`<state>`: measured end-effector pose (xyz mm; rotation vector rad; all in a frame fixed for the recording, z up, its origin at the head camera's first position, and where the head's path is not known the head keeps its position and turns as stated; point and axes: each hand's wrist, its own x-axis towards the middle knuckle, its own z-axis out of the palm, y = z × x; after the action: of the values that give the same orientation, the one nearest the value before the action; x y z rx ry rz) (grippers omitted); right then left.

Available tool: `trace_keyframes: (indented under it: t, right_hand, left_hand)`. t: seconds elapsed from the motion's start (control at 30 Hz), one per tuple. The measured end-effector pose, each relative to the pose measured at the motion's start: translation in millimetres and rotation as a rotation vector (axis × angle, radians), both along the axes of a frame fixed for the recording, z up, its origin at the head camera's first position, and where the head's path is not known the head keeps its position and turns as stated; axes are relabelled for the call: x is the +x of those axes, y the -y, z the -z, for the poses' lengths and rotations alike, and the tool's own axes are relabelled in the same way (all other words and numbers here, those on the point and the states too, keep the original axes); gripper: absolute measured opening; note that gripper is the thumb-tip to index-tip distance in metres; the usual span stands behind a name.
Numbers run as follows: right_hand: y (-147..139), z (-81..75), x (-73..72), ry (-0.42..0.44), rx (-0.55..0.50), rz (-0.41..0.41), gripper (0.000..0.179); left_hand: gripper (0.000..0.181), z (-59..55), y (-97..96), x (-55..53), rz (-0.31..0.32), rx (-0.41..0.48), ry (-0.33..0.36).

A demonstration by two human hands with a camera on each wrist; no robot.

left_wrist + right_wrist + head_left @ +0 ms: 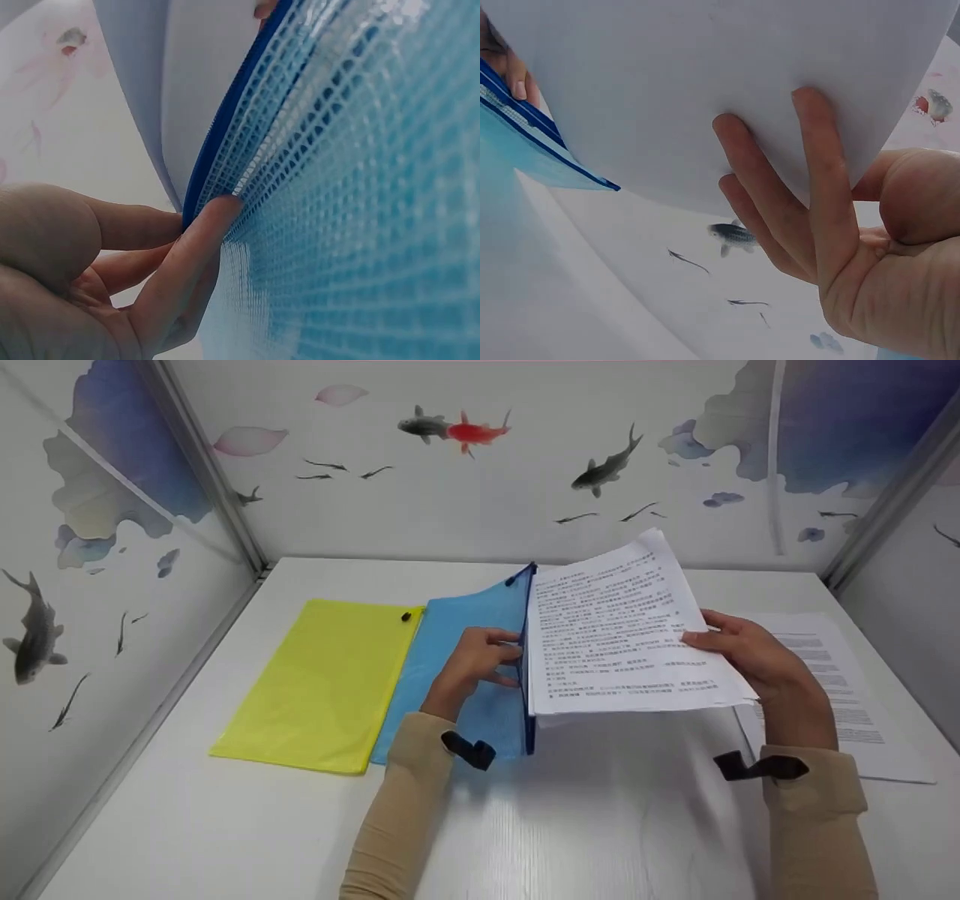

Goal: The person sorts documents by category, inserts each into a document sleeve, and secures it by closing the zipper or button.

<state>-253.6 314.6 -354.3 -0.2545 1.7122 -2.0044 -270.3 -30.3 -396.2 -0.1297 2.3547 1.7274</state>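
My left hand (478,664) pinches the dark blue zipper edge of a blue mesh zip bag (454,727), lifting that edge off the table. The left wrist view shows thumb and fingers on the zipper tape (225,124). With thumb in front and fingers behind, my right hand (765,660) holds a stack of printed sheets (615,630) by its right side. The sheets stand tilted, their left edge at the bag's raised opening; how far they reach inside is hidden. In the right wrist view the fingers (825,157) support the plain back of the paper.
A yellow zip bag (315,690) lies flat on the left, next to the blue one. More printed sheets (847,697) lie on the white table (600,825) at the right, partly behind my right hand. Walls with painted fish (480,431) enclose the table.
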Motion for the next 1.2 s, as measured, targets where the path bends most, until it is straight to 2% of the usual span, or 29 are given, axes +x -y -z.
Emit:
trace_keyframes:
  t: [0.13, 0.27, 0.4, 0.57, 0.93, 1.07, 1.2]
  right_hand:
    - [2.8, 5.5, -3.5, 0.001, 0.018, 0.027, 0.068]
    - [6.4, 10.0, -6.5, -0.025, 0.036, 0.021, 0.066]
    - [8.5, 13.1, -8.9, -0.043, 0.032, 0.019, 0.066]
    - [11.0, 16.4, -12.4, -0.037, 0.062, 0.055, 0.070]
    - [15.8, 18.1, -12.0, -0.112, 0.237, 0.116, 0.076]
    - [15.5, 16.9, -11.1, -0.105, 0.210, 0.111, 0.075]
    - [14.4, 17.2, -12.1, -0.047, 0.138, 0.083, 0.073]
  left_hand:
    - [0.034, -2.5, 1.8, -0.7, -0.004, 0.028, -0.003]
    - [0.035, -3.8, 2.5, -1.3, -0.007, 0.051, -0.011]
    - [0.034, -4.0, 2.8, -1.9, -0.009, 0.050, -0.008]
    - [0.034, -4.7, 4.4, -1.7, -0.005, 0.055, -0.005]
    - [0.034, -4.1, 6.9, -1.5, -0.011, 0.060, 0.005]
    - [0.034, -1.5, 7.2, -2.8, -0.006, 0.076, 0.005]
    - [0.035, 1.3, 7.5, -3.4, 0.001, 0.087, -0.003]
